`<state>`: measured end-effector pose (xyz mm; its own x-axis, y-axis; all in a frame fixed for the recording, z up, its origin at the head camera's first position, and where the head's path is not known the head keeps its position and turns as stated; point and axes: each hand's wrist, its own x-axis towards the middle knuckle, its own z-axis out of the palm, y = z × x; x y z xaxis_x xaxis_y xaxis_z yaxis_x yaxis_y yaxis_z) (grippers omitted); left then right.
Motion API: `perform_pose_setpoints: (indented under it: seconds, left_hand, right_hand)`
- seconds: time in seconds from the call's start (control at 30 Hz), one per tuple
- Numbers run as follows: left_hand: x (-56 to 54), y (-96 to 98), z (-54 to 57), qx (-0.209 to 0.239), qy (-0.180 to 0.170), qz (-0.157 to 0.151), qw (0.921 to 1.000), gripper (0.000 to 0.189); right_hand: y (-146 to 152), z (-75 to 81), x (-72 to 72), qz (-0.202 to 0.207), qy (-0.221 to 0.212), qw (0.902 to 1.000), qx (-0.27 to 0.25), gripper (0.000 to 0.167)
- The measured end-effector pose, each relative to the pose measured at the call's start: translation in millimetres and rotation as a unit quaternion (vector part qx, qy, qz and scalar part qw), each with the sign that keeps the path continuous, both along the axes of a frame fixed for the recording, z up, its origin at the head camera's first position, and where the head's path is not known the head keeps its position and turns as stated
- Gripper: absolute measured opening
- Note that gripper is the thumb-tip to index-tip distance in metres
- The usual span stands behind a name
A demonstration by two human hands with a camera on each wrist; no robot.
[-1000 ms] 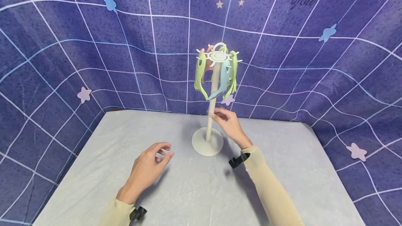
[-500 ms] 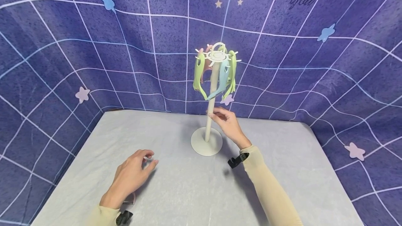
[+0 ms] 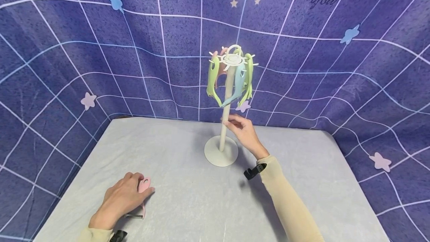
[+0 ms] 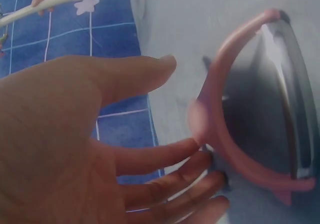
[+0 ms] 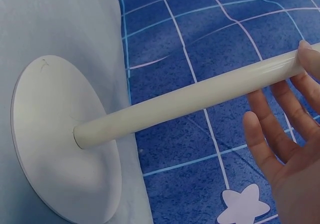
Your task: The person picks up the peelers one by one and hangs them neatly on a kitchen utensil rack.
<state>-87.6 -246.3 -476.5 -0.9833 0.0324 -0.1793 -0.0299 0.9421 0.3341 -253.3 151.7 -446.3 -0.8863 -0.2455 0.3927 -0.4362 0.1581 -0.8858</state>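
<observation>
A pink Y-shaped peeler (image 4: 217, 92) with a metal blade lies on the table's left side, partly hidden by my left hand (image 3: 119, 197) in the head view. In the left wrist view, that hand's index fingertip is right at the handle end, while the thumb stands apart from it. My right hand (image 3: 244, 134) pinches the pole of a white rotating stand (image 3: 223, 139) between thumb and fingers. From the stand's top hooks hang several peelers: a green peeler (image 3: 212, 79) at left, a light blue peeler (image 3: 239, 81) in front, a pink one (image 3: 223, 64) behind, and more green at right.
The stand's round base (image 5: 55, 134) sits flat on the grey cloth-covered table (image 3: 188, 204). Behind the table and along both sides hangs a blue grid-patterned curtain (image 3: 181, 33) with stars.
My left hand has moved left and toward the near edge, down to the pink peeler, which it covered before. My right hand keeps its hold on the pole.
</observation>
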Motion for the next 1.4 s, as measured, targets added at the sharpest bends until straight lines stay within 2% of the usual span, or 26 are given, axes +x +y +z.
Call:
perform_pose_setpoints:
  seconds: [0.27,0.47,0.7,1.03,1.4]
  left_hand:
    - [7.1,-4.5,7.0,-0.027,-0.021,-0.008,0.9994,0.056]
    - [6.5,-4.6,10.4,-0.042,-0.034,-0.008,0.9985,0.044]
    - [7.2,-1.8,8.4,-0.025,-0.032,-0.005,0.9992,0.040]
    - [4.9,-0.2,6.9,-0.023,-0.021,-0.006,0.9995,0.037]
    - [1.3,2.9,12.0,-0.022,-0.017,-0.005,0.9996,0.032]
  right_hand:
    - [0.1,-0.9,1.1,0.000,-0.003,1.0000,-0.002,0.024]
    - [0.4,-1.2,-0.2,-0.003,0.001,1.0000,-0.002,0.024]
    - [0.0,-2.0,-0.6,0.001,-0.004,1.0000,-0.006,0.026]
    - [1.0,-3.5,-1.3,0.001,-0.002,1.0000,-0.004,0.025]
    - [1.5,-3.6,-1.8,0.000,0.005,1.0000,-0.003,0.023]
